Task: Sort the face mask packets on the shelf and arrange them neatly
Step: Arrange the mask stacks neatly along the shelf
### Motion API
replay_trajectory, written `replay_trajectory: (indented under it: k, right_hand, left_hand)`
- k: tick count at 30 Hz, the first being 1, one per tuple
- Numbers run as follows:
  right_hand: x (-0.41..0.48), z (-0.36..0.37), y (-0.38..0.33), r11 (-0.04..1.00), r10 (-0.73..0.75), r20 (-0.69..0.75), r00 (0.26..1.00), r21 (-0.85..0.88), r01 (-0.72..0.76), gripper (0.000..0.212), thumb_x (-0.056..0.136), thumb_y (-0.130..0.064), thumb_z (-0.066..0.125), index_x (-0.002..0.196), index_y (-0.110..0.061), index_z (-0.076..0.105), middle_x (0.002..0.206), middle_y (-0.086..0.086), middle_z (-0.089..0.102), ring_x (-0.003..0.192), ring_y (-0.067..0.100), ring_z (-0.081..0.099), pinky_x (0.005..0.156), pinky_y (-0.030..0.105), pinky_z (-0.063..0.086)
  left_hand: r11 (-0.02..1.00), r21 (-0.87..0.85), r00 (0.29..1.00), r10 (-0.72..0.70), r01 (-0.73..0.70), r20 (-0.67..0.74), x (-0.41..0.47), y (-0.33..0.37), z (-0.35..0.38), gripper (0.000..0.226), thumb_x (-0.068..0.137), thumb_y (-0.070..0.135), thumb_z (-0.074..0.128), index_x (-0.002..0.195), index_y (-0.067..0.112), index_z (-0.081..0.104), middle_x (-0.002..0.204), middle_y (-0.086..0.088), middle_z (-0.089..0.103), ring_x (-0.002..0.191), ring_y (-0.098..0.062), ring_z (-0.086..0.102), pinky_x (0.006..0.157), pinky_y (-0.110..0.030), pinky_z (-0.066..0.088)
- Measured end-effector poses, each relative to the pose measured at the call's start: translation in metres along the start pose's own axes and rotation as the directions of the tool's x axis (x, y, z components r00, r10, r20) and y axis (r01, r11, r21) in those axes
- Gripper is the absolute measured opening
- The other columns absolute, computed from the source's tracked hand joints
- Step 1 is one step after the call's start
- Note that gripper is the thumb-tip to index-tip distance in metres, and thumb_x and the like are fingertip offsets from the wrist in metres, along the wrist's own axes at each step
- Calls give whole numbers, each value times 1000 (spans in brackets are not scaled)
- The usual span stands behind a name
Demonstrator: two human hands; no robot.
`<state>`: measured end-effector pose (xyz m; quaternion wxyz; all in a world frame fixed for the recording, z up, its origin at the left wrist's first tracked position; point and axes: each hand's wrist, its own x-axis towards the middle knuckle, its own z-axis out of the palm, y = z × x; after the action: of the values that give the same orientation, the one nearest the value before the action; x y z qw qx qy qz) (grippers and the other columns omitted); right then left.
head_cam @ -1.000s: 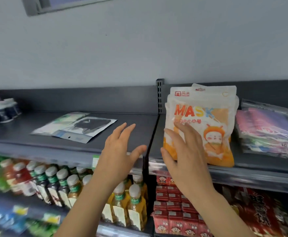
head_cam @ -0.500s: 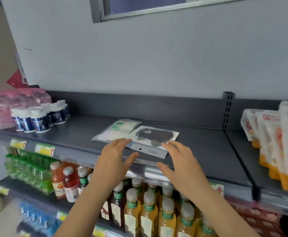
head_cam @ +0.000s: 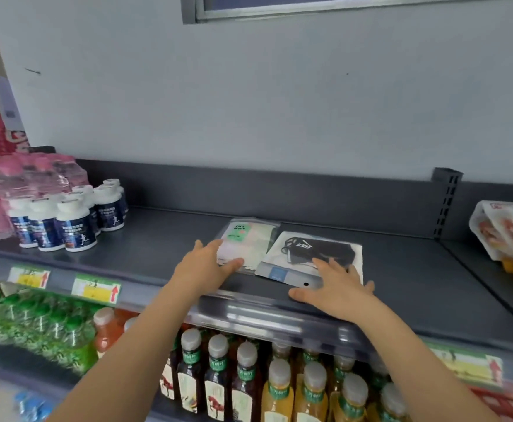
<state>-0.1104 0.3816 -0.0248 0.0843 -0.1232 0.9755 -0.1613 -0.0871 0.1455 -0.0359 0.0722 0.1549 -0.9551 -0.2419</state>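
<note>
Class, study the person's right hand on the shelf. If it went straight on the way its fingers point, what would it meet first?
The black mask packet. The right hand points toward the back of the shelf, and its fingertips overlap the packet's near edge. Whether they touch it or hover above it is unclear.

We have a single view, from a wide-angle camera worn on the person's head. It faces forward and somewhat down, square onto a store rack set against a grey wall [head_cam: 249, 102]. The wall fills the upper half, with a window frame [head_cam: 279, 13] cut off by the top edge. The top shelf [head_cam: 145, 254] crosses the middle and is close: the left hand [head_cam: 206, 269] and right hand [head_cam: 337, 290] reach over its front lip, forearms entering from the bottom edge. Below, we look down onto the caps of bottles [head_cam: 246, 376] on the lower tier. The lens bows the shelf's lines and the left margin is blurred.
</note>
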Motion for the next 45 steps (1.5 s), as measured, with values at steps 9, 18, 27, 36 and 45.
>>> replay_trajectory:
  k: [9,18,27,36,45]
  right_hand:
    - [-5,7,-1,999,16,-198,980,30,-11,56,82,-68,45,125,-33,50,132,-4,36,127,22,36,108,53,24]
    - [-2,7,0,984,116,-387,915,169,-53,94,69,-58,72,142,-25,25,153,-3,-13,127,34,32,95,40,41]
    - [0,-10,7,771,285,-292,913,635,-38,116,64,-4,84,150,-23,9,146,11,20,111,25,48,93,35,41]
    - [0,-17,-11,636,242,-216,946,772,14,102,74,-20,79,149,-23,9,152,4,8,131,28,34,101,40,36]
    - [8,-6,-4,160,402,-110,909,986,49,107,66,18,69,148,-26,16,130,13,46,101,27,55,86,38,48]
  left_hand:
    - [992,112,994,-56,66,-90,5,-2,-1,67,85,61,52,141,30,31,137,-9,43,124,-31,40,97,-41,36]
    - [976,-207,920,-14,-73,-392,-7,-4,3,79,76,18,75,140,32,31,132,-9,32,93,-30,54,71,-36,41]
    - [968,-220,897,10,-119,-441,-5,-8,8,35,82,24,71,116,27,63,133,2,49,106,-22,56,73,-27,39]
    - [920,-235,871,182,-315,-456,-17,9,10,39,88,26,64,123,9,61,133,1,46,90,-4,44,83,-18,34]
    - [792,-593,979,29,-145,-200,-15,15,5,61,77,26,77,131,18,49,127,-3,52,106,-18,53,89,-29,46]
